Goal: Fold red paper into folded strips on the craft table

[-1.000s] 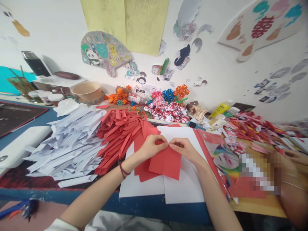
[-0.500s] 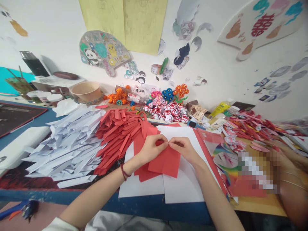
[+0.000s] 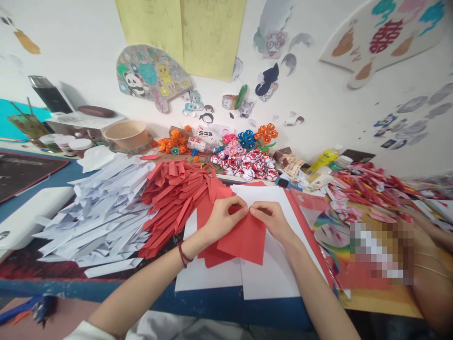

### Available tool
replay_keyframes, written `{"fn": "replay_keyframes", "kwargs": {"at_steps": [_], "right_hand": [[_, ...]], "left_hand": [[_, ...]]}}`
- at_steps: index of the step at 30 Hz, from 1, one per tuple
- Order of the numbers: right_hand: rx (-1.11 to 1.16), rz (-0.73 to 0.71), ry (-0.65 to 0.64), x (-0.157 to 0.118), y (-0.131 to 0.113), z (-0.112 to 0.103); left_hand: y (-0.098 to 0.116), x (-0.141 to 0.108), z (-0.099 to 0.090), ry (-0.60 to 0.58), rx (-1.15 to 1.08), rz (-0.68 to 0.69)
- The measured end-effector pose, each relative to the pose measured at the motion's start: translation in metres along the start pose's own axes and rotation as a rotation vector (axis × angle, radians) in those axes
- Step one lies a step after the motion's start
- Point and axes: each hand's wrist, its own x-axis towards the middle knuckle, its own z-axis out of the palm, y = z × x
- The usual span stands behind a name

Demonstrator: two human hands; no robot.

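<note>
Both hands meet over a sheet of red paper (image 3: 244,243), pinching its far edge between thumbs and fingertips. My left hand (image 3: 226,217) is closed on the paper from the left, and my right hand (image 3: 271,218) is closed on it from the right, fingertips almost touching. Beneath the held sheet lie more red sheets (image 3: 207,222), partly hidden by it. Under those are white paper sheets (image 3: 272,283). To the left of my left hand lies a pile of folded red paper strips (image 3: 177,189), beside a larger pile of folded white paper strips (image 3: 99,222).
Paper flowers (image 3: 247,165) and a beige bowl (image 3: 126,134) line the back by the wall. A white case-like object (image 3: 37,215) lies at the left. At the right, another person's arm (image 3: 432,269) rests by a heap of red and pink strips (image 3: 375,182).
The held red sheet has shifted very slightly, its near right corner a little lower. My right fingertips have moved slightly right. Otherwise the hands keep their pinch.
</note>
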Motion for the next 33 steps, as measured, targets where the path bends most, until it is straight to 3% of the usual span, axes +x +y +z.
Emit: {"fn": "replay_keyframes", "kwargs": {"at_steps": [5, 15, 28, 33], "right_hand": [[-0.019, 0.054, -0.052, -0.001, -0.007, -0.007], [-0.047, 0.121, 0.014, 0.0, 0.001, -0.018], [0.018, 0.14, 0.056, 0.001, 0.002, -0.018], [0.006, 0.12, 0.078, 0.001, 0.003, -0.02]], "left_hand": [[-0.003, 0.004, -0.005, 0.011, -0.025, -0.059], [-0.017, 0.007, -0.01, 0.103, -0.007, -0.22], [-0.015, 0.007, -0.009, 0.179, -0.031, -0.205], [-0.016, 0.008, -0.013, 0.138, -0.096, -0.168]]}}
